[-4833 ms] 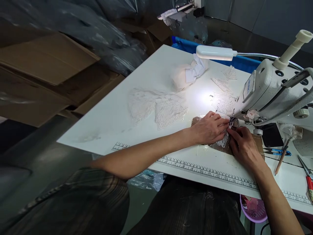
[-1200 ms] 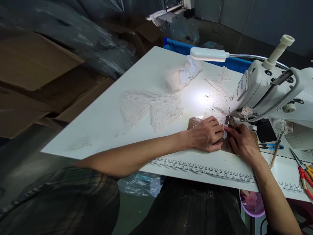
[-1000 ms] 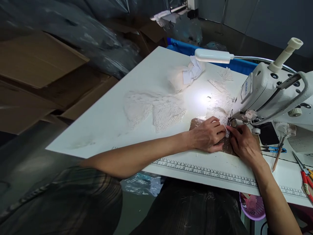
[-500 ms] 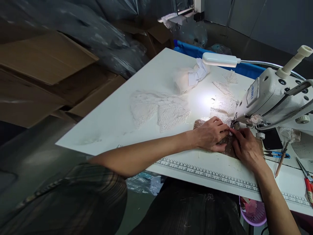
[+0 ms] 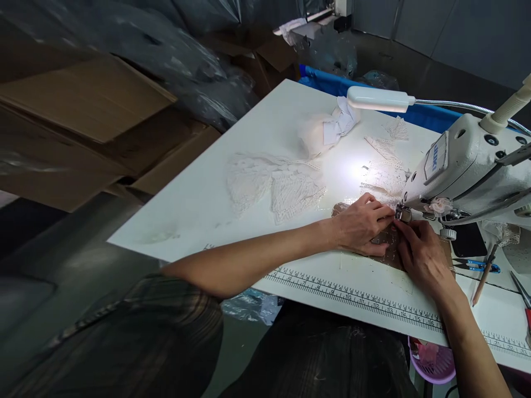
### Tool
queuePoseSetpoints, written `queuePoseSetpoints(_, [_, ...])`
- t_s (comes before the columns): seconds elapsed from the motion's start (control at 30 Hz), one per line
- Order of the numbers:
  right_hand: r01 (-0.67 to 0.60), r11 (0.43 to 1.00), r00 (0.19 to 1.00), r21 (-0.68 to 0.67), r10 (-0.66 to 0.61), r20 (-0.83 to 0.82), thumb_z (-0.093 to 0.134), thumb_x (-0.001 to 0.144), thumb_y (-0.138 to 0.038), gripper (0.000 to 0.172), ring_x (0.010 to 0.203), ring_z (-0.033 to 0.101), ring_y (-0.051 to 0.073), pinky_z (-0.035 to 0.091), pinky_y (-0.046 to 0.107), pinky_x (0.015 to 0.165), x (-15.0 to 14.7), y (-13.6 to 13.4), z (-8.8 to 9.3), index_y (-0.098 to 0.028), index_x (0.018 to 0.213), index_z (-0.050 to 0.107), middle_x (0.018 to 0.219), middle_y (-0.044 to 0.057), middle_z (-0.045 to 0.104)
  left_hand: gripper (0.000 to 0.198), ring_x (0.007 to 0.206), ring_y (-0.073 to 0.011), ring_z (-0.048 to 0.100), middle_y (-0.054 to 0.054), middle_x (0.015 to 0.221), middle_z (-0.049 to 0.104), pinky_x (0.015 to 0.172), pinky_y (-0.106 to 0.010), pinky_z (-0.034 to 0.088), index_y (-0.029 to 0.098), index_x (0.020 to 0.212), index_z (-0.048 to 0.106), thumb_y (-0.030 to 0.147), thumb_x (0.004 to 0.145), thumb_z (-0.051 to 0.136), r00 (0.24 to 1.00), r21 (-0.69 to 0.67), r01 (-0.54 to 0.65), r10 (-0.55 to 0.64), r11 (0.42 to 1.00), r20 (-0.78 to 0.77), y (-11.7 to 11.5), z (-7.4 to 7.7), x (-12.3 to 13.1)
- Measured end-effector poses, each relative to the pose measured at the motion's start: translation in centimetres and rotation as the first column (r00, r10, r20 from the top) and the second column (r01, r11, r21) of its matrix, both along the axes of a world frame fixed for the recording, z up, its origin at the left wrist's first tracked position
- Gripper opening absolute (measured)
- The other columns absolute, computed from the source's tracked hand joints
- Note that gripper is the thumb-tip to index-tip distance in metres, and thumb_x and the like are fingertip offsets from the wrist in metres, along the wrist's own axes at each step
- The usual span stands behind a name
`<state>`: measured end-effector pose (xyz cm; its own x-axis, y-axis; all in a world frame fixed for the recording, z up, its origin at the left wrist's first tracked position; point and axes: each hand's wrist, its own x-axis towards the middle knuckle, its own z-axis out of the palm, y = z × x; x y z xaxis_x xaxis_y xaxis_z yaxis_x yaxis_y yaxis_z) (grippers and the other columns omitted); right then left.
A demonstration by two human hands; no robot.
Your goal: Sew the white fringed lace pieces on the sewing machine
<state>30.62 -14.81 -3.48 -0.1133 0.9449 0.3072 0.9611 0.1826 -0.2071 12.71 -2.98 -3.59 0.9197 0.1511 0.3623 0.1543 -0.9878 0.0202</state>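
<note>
My left hand [image 5: 364,225] lies on a brown sheet [image 5: 392,251] with its fingers bent toward the presser foot of a white sewing machine [image 5: 464,160]. Thumb and index finger of my right hand [image 5: 423,251] are pinched together just in front of the foot, on something too small to make out. Pale lace [image 5: 379,179] lies behind my left hand, beside the needle area. More lace pieces [image 5: 296,193] are spread on the white table [image 5: 199,193], to the left of the machine. The fingertips of my left hand partly hide what is under them.
A lamp [image 5: 379,99] shines over a bundled white cloth [image 5: 332,130]. On the right are blue snips [image 5: 477,265], a brown stick [image 5: 484,276], a black phone [image 5: 467,240] and red-handled scissors [image 5: 523,293]. A purple basket [image 5: 435,367] hangs below; cardboard boxes [image 5: 99,99] stand left.
The camera view has shifted slightly, so the scene sits a little further right. Both hands remain at the presser foot with almost the same pose.
</note>
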Motion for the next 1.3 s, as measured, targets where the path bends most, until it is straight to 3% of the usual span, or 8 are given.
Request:
queuePoseSetpoints(0.3, [0.017,0.998,0.971,-0.06,-0.031,-0.235,0.043,0.094,-0.032,0.037,0.089,0.066,0.023,0.057,0.039,0.077,1.6,-0.4,0.8,-0.021,0.12,0.066,0.107,0.012,0.065,0.047,0.091,-0.0251,0.059,-0.013,0.119,0.063,0.086,-0.041,0.039,0.014,0.115,0.064,0.051,0.088,0.052,0.998,-0.044,-0.062,0.061,0.997,-0.018,0.1,0.3,0.2])
queuePoseSetpoints(0.47, [0.068,0.974,0.908,-0.215,-0.15,-0.392,0.047,0.092,-0.039,0.032,0.089,0.067,0.022,0.054,0.035,0.078,3.5,-0.6,2.1,-0.02,0.106,0.068,0.095,0.008,0.071,0.049,0.095,-0.026,0.058,-0.013,0.121,0.062,0.089,-0.042,0.038,0.015,0.12,0.062,0.05,0.088,0.054,0.998,-0.102,-0.058,0.058,0.993,-0.007,0.2,0.4,0.2])
queuePoseSetpoints(0.63, [0.043,0.95,0.884,-0.309,-0.181,-0.432,0.041,0.094,-0.051,0.04,0.084,0.067,0.023,0.053,0.036,0.074,4.0,0.3,2.8,-0.021,0.091,0.068,0.083,0.006,0.071,0.052,0.101,-0.028,0.058,-0.014,0.124,0.061,0.089,-0.042,0.039,0.014,0.122,0.061,0.052,0.087,0.055,0.998,-0.127,-0.069,0.068,0.99,-0.013,0.4,0.4,0.3])
queuePoseSetpoints(0.77, [0.176,0.949,0.865,-0.263,-0.277,-0.418,0.035,0.094,-0.055,0.051,0.086,0.067,0.028,0.054,0.042,0.077,3.8,1.0,1.8,-0.018,0.087,0.068,0.085,0.012,0.07,0.052,0.102,-0.0277,0.059,-0.015,0.123,0.062,0.09,-0.042,0.04,0.011,0.12,0.061,0.052,0.087,0.055,0.998,-0.128,-0.059,0.061,0.99,0.018,0.4,0.1,0.3])
queuePoseSetpoints(0.93, [0.164,0.963,0.888,-0.211,-0.238,-0.394,0.034,0.094,-0.062,0.058,0.103,0.064,0.03,0.052,0.047,0.087,3.2,0.5,0.0,-0.017,0.107,0.068,0.103,0.016,0.069,0.055,0.102,-0.028,0.059,-0.016,0.124,0.061,0.089,-0.043,0.04,0.009,0.12,0.06,0.053,0.086,0.055,0.997,-0.131,-0.069,0.073,0.989,0.026,0.4,0.0,0.3])
queuePoseSetpoints(1.07, [0.18,0.978,0.908,-0.109,-0.207,-0.363,0.04,0.094,-0.058,0.051,0.105,0.064,0.029,0.053,0.045,0.087,2.7,-0.1,-0.9,-0.018,0.108,0.068,0.112,0.016,0.066,0.057,0.104,-0.0293,0.058,-0.017,0.129,0.059,0.091,-0.045,0.04,0.011,0.124,0.056,0.054,0.087,0.055,0.997,-0.137,-0.08,0.082,0.987,0.013,0.5,-0.2,0.1])
queuePoseSetpoints(1.3, [0.138,0.99,0.938,-0.013,-0.135,-0.32,0.044,0.095,-0.042,0.037,0.101,0.066,0.026,0.056,0.043,0.087,3.0,0.2,-1.3,-0.018,0.105,0.07,0.11,0.014,0.067,0.061,0.126,-0.0343,0.048,-0.022,0.143,0.047,0.105,-0.054,0.033,0.012,0.138,0.042,0.049,0.09,0.054,0.99,-0.165,-0.098,0.113,0.981,0.089,0.5,-0.5,0.1])
